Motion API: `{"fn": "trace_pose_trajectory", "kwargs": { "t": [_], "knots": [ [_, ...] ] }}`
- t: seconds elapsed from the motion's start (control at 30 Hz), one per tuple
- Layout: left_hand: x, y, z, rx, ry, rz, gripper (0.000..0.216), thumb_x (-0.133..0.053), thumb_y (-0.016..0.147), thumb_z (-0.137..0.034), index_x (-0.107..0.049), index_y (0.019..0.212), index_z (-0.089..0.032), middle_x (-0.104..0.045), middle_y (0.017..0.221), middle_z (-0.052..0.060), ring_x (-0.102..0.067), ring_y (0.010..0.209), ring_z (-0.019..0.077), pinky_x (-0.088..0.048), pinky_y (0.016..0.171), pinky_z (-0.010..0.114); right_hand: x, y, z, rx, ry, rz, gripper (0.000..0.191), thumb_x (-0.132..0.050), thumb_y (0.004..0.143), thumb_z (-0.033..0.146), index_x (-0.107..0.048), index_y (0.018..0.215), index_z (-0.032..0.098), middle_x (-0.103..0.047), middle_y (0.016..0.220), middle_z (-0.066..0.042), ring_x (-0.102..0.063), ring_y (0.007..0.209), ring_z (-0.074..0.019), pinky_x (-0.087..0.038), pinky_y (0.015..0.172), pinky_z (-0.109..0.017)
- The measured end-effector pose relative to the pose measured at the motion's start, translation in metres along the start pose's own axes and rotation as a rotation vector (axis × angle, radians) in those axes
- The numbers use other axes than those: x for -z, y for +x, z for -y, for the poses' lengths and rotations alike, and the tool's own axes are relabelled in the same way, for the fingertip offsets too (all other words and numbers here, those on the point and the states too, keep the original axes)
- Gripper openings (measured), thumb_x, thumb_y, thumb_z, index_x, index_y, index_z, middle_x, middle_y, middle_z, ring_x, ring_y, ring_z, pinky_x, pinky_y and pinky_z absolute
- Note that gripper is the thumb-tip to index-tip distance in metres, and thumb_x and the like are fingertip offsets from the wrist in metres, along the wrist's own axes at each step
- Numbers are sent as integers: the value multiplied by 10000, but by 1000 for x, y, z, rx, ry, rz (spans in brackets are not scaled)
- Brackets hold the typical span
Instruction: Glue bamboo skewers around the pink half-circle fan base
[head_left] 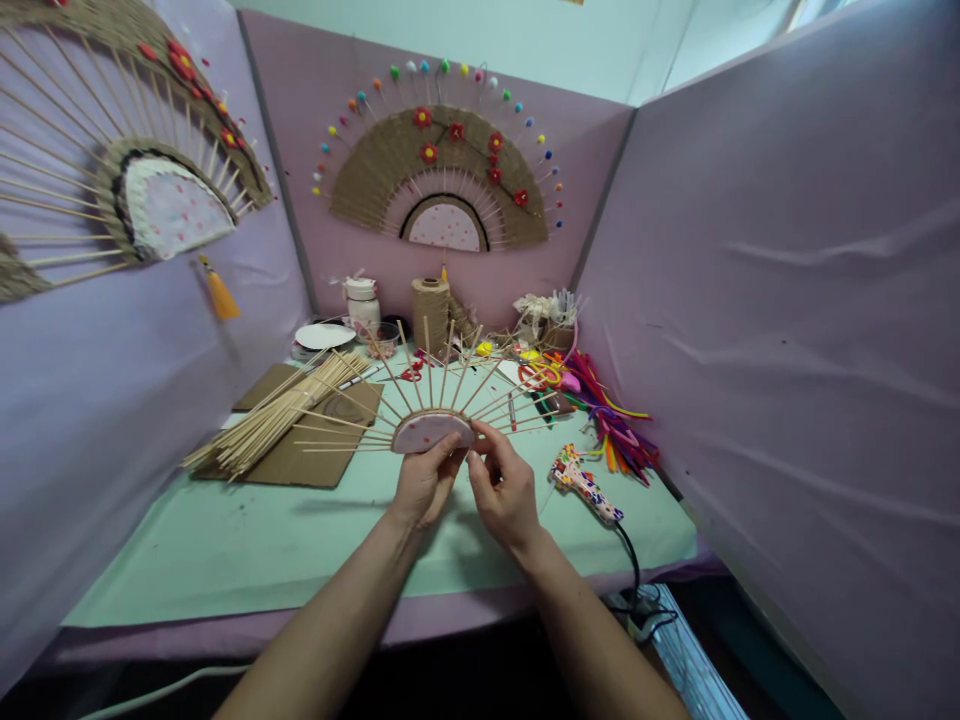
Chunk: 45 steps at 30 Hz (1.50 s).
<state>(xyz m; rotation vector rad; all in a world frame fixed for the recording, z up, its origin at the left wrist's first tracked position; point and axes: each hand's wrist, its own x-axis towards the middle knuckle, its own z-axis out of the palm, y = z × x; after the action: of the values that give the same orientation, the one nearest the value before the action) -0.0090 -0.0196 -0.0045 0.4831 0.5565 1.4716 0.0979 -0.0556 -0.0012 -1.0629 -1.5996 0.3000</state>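
Between my hands, above the table, is a fan frame (420, 434): a pale half-round base with pinkish spots and thin wooden sticks spreading out from its curved edge. My left hand (426, 480) grips the flat lower edge of the base, thumb on the front face. At the base's right end, my right hand (504, 485) has its index finger against the edge by the lowest sticks. Its other fingers are curled, and whether they pinch anything small is hidden. A patterned glue gun (585, 485) lies to the right of my right hand.
A bundle of sticks (289, 415) rests on cardboard (322, 465) at left. Twine spools (431, 312), a white bottle (363, 303) and a white plate (325, 336) stand behind. Colourful pipe cleaners (619, 430) lie at right. Finished fans (367, 165) hang on the partitions.
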Motion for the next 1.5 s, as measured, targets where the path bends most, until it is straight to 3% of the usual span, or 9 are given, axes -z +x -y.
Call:
{"fn": "trace_pose_trajectory", "kwargs": {
  "t": [0.47,0.57,0.67,0.87,1.23,1.33,1.5],
  "knots": [
    [-8,-8,-2,-7,33,25,298,-855,521,-110,-717,785,-127,-736,753,27,-677,704,131,-541,685,224,3,-4,1,-33,-11,33,364,-450,929,246,-520,1280,179,-646,665,14,-502,467,-95,-407,492,-220],
    [-5,-4,-3,39,-23,16,259,-848,551,-129,-701,764,-112,-716,710,23,-660,647,121,-531,620,209,0,-10,-2,11,86,38,462,-474,922,226,-404,1379,214,-682,767,9,-449,450,-81,-384,462,-214],
    [-2,0,-4,77,-111,8,217,-813,602,-96,-692,781,-96,-721,754,41,-676,709,134,-551,694,230,-3,-16,-4,37,155,-24,573,-496,911,219,-272,1439,233,-689,846,2,-419,443,-76,-368,439,-214],
    [-2,2,-5,73,-201,-14,189,-716,674,-5,-687,827,-111,-725,833,43,-679,788,133,-544,826,259,-6,-17,0,-6,63,10,469,-517,902,244,-378,1348,201,-676,765,14,-446,432,-79,-361,433,-220],
    [-4,-4,-4,58,-21,10,273,-829,542,-71,-698,780,-98,-728,765,45,-667,720,131,-531,719,228,0,-4,11,-69,-104,101,373,-485,923,290,-438,1266,151,-699,684,7,-491,427,-112,-381,471,-252],
    [-3,-3,-4,64,-38,28,283,-842,540,-90,-691,780,-97,-721,748,43,-665,700,129,-530,686,211,0,-6,8,-12,-32,77,386,-501,913,248,-409,1285,197,-725,787,1,-444,401,-91,-355,423,-235],
    [-1,1,-12,145,-161,48,225,-773,660,-77,-663,849,-128,-712,815,28,-666,735,126,-555,715,229,1,-24,3,286,99,-10,634,-510,874,132,-244,1434,262,-731,959,-18,-341,384,-76,-375,422,-231]
  ]
}}
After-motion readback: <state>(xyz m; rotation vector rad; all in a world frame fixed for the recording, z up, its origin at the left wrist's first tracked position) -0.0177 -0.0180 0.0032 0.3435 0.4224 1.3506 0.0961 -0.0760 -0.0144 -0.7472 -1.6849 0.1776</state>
